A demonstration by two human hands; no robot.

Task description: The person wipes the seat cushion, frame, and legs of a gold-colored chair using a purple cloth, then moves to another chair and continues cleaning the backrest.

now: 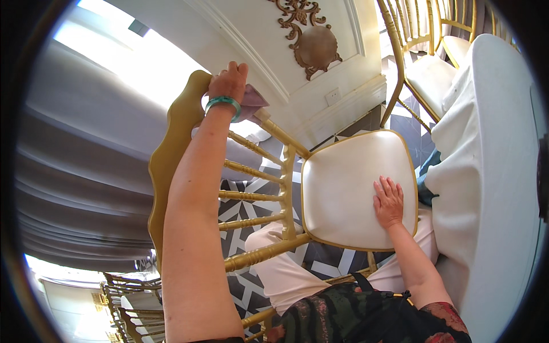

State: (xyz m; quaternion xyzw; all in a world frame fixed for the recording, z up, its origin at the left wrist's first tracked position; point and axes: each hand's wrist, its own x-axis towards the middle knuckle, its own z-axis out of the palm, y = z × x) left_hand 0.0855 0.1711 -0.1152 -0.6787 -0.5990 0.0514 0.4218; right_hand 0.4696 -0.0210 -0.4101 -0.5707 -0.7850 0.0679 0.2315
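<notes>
A gold chair (pixel 243 260) with a turned-spindle back and a white padded seat (pixel 337 188) stands in front of me. At the far end of its top rail (pixel 171 148), my left hand (pixel 227 82) is closed around a mauve cloth (pixel 251 103), which hangs out beside the wrist. A green bangle (pixel 223 103) circles that wrist. Cloth and hand are against the chair back's corner; the exact contact is hidden behind the hand. My right hand (pixel 389 201) rests palm down on the right part of the seat, fingers stretched out and holding nothing.
On the right stands a table with a white tablecloth (pixel 474 137) hanging close to the seat. Another gold chair (pixel 429 80) is at the upper right. Grey curtains (pixel 86 194) hang at the left. Behind is a white panelled wall (pixel 337 28) with carved ornament. More chairs (pixel 134 308) stand lower left.
</notes>
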